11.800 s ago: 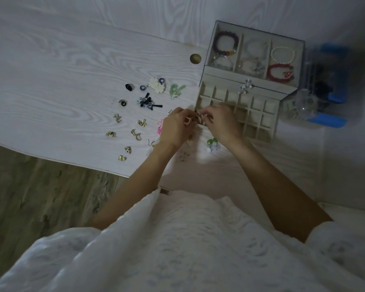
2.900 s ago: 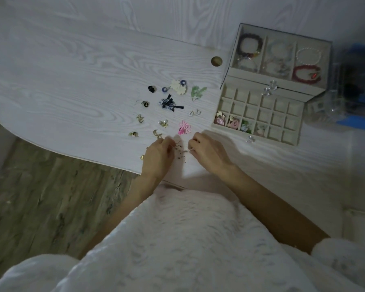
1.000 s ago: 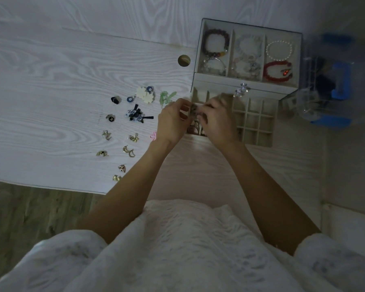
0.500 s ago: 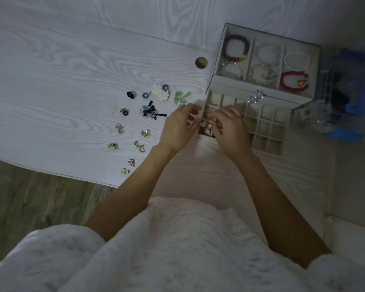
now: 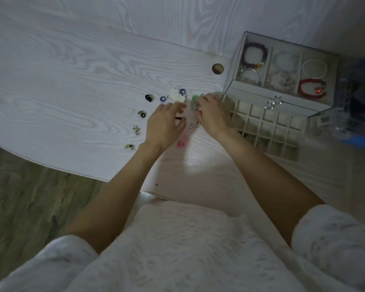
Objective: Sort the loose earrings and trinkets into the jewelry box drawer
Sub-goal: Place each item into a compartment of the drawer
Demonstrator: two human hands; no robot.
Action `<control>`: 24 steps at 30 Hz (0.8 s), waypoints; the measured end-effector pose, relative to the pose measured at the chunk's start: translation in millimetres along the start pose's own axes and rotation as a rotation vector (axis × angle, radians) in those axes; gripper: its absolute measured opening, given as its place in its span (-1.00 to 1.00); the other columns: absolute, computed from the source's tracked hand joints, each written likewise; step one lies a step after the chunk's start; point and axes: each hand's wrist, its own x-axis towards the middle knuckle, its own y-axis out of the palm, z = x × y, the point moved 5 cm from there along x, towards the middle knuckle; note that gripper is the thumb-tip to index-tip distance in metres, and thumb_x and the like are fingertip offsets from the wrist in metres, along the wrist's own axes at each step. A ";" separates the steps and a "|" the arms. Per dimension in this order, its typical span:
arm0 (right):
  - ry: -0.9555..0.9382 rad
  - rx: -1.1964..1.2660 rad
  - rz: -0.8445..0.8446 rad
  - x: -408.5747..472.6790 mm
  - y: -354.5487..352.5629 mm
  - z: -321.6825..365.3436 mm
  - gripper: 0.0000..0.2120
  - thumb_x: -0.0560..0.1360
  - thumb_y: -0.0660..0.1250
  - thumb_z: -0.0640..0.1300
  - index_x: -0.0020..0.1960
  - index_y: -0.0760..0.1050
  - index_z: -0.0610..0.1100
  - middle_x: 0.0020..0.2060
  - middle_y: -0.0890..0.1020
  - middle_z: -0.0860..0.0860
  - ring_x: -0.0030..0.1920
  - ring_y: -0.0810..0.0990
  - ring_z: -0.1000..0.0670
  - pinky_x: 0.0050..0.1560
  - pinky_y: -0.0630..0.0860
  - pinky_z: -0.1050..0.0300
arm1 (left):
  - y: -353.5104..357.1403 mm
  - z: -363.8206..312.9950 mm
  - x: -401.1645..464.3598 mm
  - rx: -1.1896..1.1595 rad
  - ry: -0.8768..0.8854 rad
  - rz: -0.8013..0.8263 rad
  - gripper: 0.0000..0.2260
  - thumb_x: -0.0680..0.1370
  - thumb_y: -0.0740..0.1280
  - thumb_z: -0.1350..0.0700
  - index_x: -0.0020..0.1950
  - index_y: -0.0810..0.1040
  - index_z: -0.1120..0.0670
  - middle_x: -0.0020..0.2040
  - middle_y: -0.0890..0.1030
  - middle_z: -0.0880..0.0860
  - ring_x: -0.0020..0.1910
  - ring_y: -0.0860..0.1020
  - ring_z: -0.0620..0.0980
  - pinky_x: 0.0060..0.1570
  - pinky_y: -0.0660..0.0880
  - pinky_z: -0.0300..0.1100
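The beige jewelry box (image 5: 316, 106) stands at the right, its gridded drawer (image 5: 268, 131) pulled out toward me. Loose earrings lie on the white table (image 5: 61, 91): a white flower (image 5: 177, 97), blue rings (image 5: 162, 99), black studs (image 5: 149, 98), gold pieces (image 5: 136, 129), a pink one (image 5: 182, 142) and a green leaf (image 5: 194, 100). My left hand (image 5: 164, 123) hovers over the pile with fingers stretched and thumb apart. My right hand (image 5: 213, 116) is beside the green leaf with its fingertips turned down and blurred. Small silver hearts (image 5: 193, 124) lie between my hands.
The box's top tray holds bracelets: purple (image 5: 254, 55), pearl (image 5: 314, 69) and red (image 5: 311, 90). A clear and blue plastic organiser (image 5: 358, 114) stands right of the box. A round cable hole (image 5: 217, 68) sits left of it. The table's curved edge (image 5: 72, 171) drops to wooden floor.
Both hands have left the drawer's front corner and moved left to the pile of loose earrings. The camera has swung, so the box now sits further right.
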 end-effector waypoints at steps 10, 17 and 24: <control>0.034 -0.076 -0.011 -2.1 -5.7 -7.2 -0.87 0.52 0.22 -0.31 0.01 0.51 -0.19 -0.03 0.57 -0.14 0.06 0.45 -0.13 -0.05 0.37 0.06 | 48.6 -12.3 74.9 0.180 0.010 0.309 -0.65 0.51 0.23 0.27 0.30 0.45 0.16 0.20 0.49 0.20 0.08 0.52 0.22 0.04 0.40 -0.01; 0.078 -0.035 -0.005 10.6 -5.9 -13.2 -0.70 0.48 0.21 -0.42 0.20 0.43 -0.25 0.09 0.47 -0.19 0.07 0.46 -0.15 -0.05 0.42 0.07 | 47.2 -16.5 64.5 0.198 0.085 0.203 -0.77 0.49 0.27 0.25 0.13 0.57 0.18 0.00 0.58 0.19 -0.01 0.53 0.20 -0.25 0.35 -0.07; 0.009 -0.054 -0.004 6.4 -4.6 -12.7 -0.79 0.48 0.22 -0.41 0.07 0.48 -0.26 0.06 0.49 -0.17 0.09 0.43 -0.13 -0.04 0.38 0.12 | 47.0 -18.0 49.6 0.166 0.084 0.178 -0.75 0.34 0.30 0.38 0.00 0.57 0.25 -0.12 0.58 0.25 -0.15 0.53 0.25 -0.29 0.30 -0.11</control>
